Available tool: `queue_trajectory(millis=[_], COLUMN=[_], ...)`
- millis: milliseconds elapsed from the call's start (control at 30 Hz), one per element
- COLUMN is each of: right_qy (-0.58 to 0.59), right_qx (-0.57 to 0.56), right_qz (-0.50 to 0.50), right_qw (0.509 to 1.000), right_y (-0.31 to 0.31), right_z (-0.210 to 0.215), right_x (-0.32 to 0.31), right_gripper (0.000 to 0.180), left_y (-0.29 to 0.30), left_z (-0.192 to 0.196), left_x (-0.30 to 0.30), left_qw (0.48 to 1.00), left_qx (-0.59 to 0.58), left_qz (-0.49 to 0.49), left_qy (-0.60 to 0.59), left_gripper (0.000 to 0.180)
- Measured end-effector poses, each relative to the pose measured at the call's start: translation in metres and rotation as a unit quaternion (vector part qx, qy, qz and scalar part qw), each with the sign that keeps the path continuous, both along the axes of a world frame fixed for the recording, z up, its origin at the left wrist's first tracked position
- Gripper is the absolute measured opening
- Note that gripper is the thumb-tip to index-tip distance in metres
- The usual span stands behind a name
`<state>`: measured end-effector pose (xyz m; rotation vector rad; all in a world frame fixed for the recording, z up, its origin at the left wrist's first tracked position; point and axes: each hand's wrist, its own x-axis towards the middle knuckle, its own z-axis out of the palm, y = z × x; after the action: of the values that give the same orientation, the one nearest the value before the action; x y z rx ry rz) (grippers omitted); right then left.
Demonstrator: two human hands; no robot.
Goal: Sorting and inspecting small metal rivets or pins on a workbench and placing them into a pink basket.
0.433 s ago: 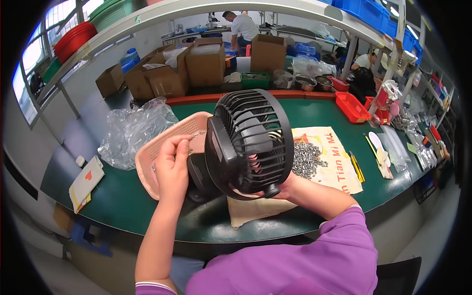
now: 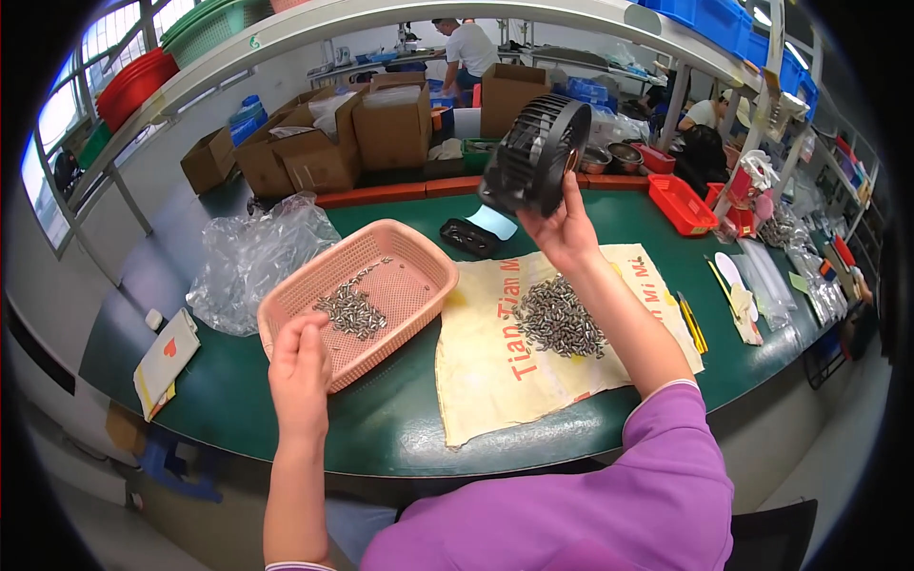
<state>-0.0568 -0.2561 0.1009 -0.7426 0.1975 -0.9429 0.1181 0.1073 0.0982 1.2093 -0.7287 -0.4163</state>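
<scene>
My right hand (image 2: 564, 226) grips a small black desk fan (image 2: 539, 157), lifted toward the far side of the table and tilted. Its fingers are partly hidden behind the fan. At the near left rim of a pink plastic basket (image 2: 419, 328), my left hand (image 2: 301, 366) is closed with thumb and fingertips together. Whatever it may hold is too small to make out. Inside the basket lies a loose pile of small metal pieces (image 2: 354, 310). A larger heap of similar metal pieces (image 2: 562, 319) rests on a cream printed cloth (image 2: 486, 400) to the right.
Crumpled clear plastic (image 2: 262, 262) and a folded cloth with a red heart (image 2: 167, 357) lie left. A black object with a light-blue sheet (image 2: 493, 224) is behind the cloth. Red trays (image 2: 682, 205) and yellow pens (image 2: 689, 324) sit right; cardboard boxes (image 2: 390, 128) stand beyond the table.
The fan has moved away and to the right in my right hand, uncovering the basket and the heap. My left hand has drawn back toward me and left, from over the basket to its rim.
</scene>
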Motion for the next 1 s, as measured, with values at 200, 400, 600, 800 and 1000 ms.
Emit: queue_trajectory(millis=[200, 400, 600, 800, 1000], right_qy=[-0.062, -0.026, 0.001, 0.090, 0.126], right_qx=[0.044, 0.095, 0.133, 0.127, 0.130], right_qz=[-0.139, -0.231, -0.205, -0.198, -0.179], right_qw=[0.987, 0.968, 0.970, 0.968, 0.967], right_y=[-0.115, -0.142, -0.167, -0.176, -0.180], right_z=[-0.075, -0.108, -0.132, -0.136, -0.135], right_x=[0.036, 0.059, 0.063, 0.060, 0.049], right_gripper=[0.069, 0.073, 0.080, 0.074, 0.087], left_y=[0.091, 0.188, 0.230, 0.242, 0.265], left_z=[-0.036, -0.074, -0.093, -0.110, -0.136], left_x=[-0.001, -0.019, -0.043, -0.052, -0.059], left_qw=[0.976, 0.939, 0.909, 0.905, 0.887], left_qx=[0.031, -0.010, -0.028, -0.042, -0.041], left_qz=[0.083, 0.176, 0.231, 0.220, 0.226], left_qy=[0.200, 0.296, 0.346, 0.362, 0.400], left_gripper=[0.022, 0.020, 0.019, 0.020, 0.020])
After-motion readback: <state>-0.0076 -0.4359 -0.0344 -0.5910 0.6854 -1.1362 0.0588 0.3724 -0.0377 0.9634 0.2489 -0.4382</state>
